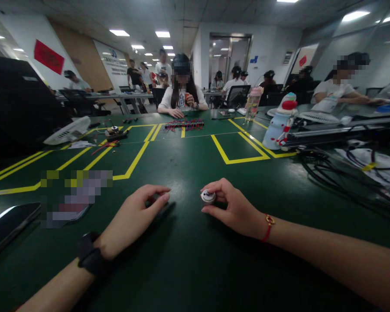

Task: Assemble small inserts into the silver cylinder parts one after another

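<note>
Left hand (134, 212) half-curls, its hold unclear; right hand (234, 206) clasps a round piece (208, 197) by its sides, likely baring the top.

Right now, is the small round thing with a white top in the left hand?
No, the right hand has the round thing between thumb and fingers, apart from the left hand.

left hand (134, 214): inner fingers hidden | round piece (208, 196): marking unreadable | flat item (78, 200): pixelated
</note>
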Demonstrator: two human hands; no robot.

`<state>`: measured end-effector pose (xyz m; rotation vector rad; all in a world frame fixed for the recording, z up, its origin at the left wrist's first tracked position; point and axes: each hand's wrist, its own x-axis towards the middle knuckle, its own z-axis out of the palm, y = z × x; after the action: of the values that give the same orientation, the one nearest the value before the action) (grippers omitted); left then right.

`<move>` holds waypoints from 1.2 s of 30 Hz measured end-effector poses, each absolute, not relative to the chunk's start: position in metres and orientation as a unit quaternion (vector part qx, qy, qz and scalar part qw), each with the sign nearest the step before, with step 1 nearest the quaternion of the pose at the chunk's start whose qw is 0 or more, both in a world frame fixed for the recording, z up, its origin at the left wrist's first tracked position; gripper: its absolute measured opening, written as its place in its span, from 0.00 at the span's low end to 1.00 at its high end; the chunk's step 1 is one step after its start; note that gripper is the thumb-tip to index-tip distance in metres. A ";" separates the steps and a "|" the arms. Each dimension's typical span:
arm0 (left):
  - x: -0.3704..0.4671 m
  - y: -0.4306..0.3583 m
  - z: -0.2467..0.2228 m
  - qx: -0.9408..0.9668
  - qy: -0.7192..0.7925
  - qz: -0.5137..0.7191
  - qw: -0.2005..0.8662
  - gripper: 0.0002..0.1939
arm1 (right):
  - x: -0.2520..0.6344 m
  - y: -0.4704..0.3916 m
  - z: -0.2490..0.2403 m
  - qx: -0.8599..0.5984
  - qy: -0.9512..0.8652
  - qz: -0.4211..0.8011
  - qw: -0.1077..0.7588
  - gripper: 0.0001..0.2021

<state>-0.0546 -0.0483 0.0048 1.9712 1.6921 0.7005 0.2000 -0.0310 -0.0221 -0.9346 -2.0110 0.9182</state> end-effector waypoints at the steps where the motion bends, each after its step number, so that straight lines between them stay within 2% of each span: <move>1: -0.043 -0.050 0.008 0.728 0.589 0.268 0.226 0.19 | 0.199 -0.030 -0.023 -0.360 -0.773 0.374 0.364 0.20; 5: 0.002 -0.052 0.017 0.773 0.496 0.297 0.261 0.16 | 0.193 -0.028 -0.025 -0.327 -0.736 0.458 0.376 0.27; 11: 0.016 -0.047 0.015 0.743 0.494 0.373 0.255 0.11 | 0.192 -0.028 -0.025 -0.313 -0.730 0.476 0.377 0.28; 15: 0.003 -0.044 0.017 0.724 0.514 0.399 0.230 0.11 | 0.194 -0.030 -0.021 -0.346 -0.769 0.389 0.372 0.24; 20: -0.005 -0.044 0.002 0.773 0.533 0.285 0.193 0.10 | 0.199 -0.031 -0.018 -0.372 -0.802 0.293 0.365 0.19; 25: 0.002 -0.045 -0.015 0.791 0.551 0.218 0.149 0.11 | 0.198 -0.035 -0.021 -0.369 -0.807 0.285 0.363 0.20; 29: -0.003 -0.041 -0.007 0.787 0.542 0.236 0.178 0.15 | 0.206 -0.023 -0.016 -0.377 -0.784 0.308 0.385 0.19; 33: -0.035 -0.037 0.012 0.731 0.582 0.297 0.199 0.22 | 0.259 0.014 -0.002 -0.498 -0.713 0.220 0.443 0.22; 36: -0.071 -0.035 0.014 0.674 0.636 0.308 0.215 0.23 | 0.324 0.040 -0.002 -0.623 -0.654 0.088 0.419 0.24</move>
<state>-0.0708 -0.0353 0.0140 1.8680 1.7647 0.8547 0.3240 0.0403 -0.0017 -1.5630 -1.6412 0.2210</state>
